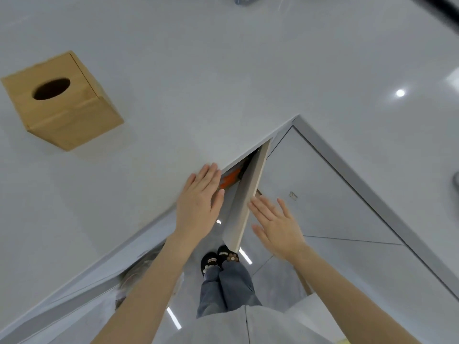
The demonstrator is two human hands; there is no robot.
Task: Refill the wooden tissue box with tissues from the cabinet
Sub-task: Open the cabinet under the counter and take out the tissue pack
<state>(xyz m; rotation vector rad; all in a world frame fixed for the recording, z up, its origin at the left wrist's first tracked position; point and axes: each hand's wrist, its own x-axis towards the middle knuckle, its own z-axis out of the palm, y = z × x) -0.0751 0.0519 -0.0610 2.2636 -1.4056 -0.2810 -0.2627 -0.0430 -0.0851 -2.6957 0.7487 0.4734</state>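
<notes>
Narrow gap [229,178] behind cabinet door [244,194]

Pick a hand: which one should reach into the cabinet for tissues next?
Left, probably. The left hand is open at the countertop edge, right beside the gap where something orange shows. The right hand is open on the outer side of the ajar cabinet door, better placed to hold it.

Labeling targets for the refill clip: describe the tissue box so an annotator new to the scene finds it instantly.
Start from the wide white countertop that fills the upper part of the view. On its left side, well away from both hands and the open cabinet door, stands the wooden tissue box. It is the only tan wooden cube there, with a dark oval opening in its top and no tissue showing.
</notes>
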